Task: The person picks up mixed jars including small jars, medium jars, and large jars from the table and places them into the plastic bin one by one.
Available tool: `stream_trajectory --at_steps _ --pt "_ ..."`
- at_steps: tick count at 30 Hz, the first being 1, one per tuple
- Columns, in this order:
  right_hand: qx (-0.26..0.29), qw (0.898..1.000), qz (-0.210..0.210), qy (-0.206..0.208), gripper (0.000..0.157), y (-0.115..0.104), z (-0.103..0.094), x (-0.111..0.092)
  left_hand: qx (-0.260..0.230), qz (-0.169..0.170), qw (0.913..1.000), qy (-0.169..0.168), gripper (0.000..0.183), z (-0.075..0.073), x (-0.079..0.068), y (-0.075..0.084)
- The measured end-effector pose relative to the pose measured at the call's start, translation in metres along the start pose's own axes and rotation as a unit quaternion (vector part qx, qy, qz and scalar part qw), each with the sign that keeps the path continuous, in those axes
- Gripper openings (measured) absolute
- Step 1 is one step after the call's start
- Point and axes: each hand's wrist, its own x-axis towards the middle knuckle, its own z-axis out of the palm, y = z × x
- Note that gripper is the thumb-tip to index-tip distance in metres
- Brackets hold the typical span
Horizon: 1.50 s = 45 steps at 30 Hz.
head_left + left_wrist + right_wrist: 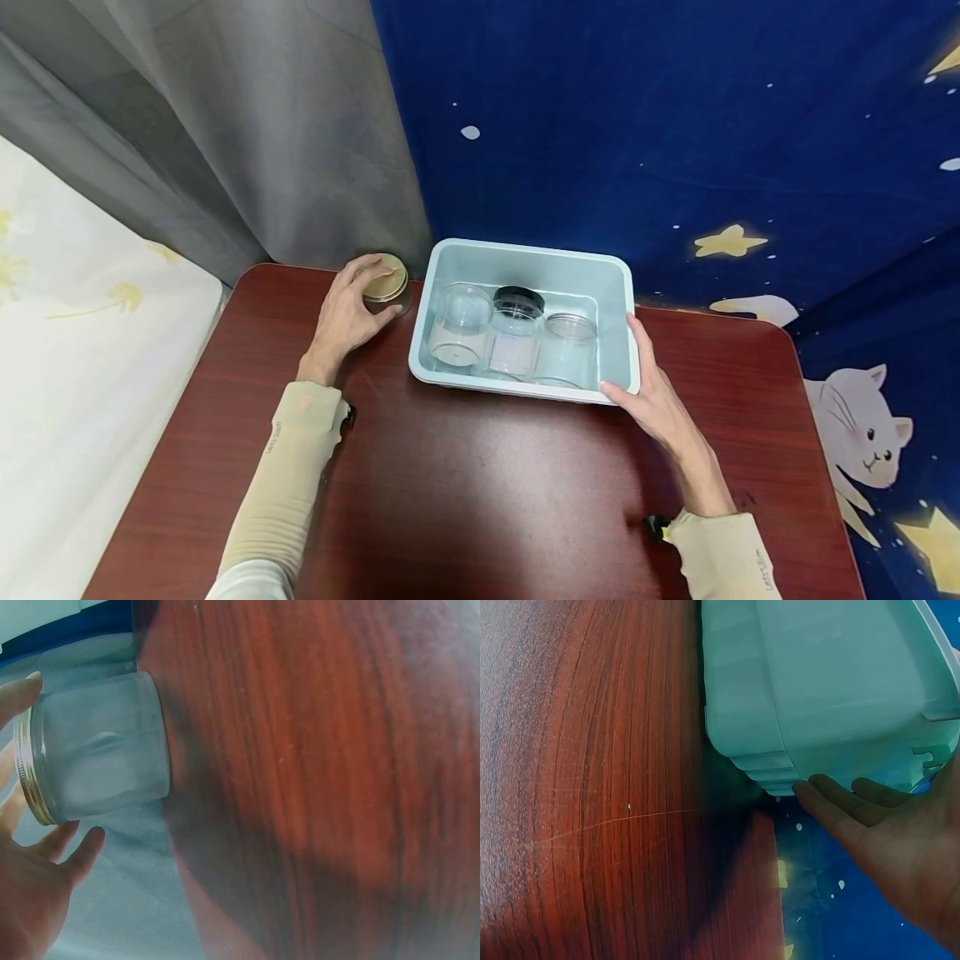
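My left hand [347, 310] curls round the top of a clear jar [105, 746] with a gold lid [386, 282]. The jar stands upright near the table's back edge. In the left wrist view the thumb lies at one side of the lid and other fingers at the opposite side; two fingertips spread away from the jar wall. With my right hand [656, 404] I hold a pale blue plastic tub [525, 394] at its right end, thumb over the front corner of the rim and fingers against the outer wall [840, 697].
Inside the tub are three clear jars: a left jar [459, 333], a middle one with a black lid [519, 298] and a right jar [566, 350]. The dark red wooden table [480, 483] ends at a grey curtain [300, 125] and a blue curtain [600, 125].
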Motion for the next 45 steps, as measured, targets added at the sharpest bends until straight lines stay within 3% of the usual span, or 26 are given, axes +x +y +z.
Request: stream_trajectory --at_steps 14,23,45 --pt "0.003 1.0 -0.003 0.002 0.102 0.002 0.002 0.0 -0.004 -0.001 0.9999 0.01 0.063 0.007 -0.005 -0.005" --pt "0.007 1.0 0.003 0.003 0.102 0.0 0.0 0.0 -0.027 -0.004 0.9996 0.006 0.064 0.009 -0.003 -0.005" --pt "0.021 1.0 0.011 -0.005 0.103 -0.003 0.0 0.0 -0.025 0.009 0.9992 0.03 0.064 0.011 -0.003 -0.003"
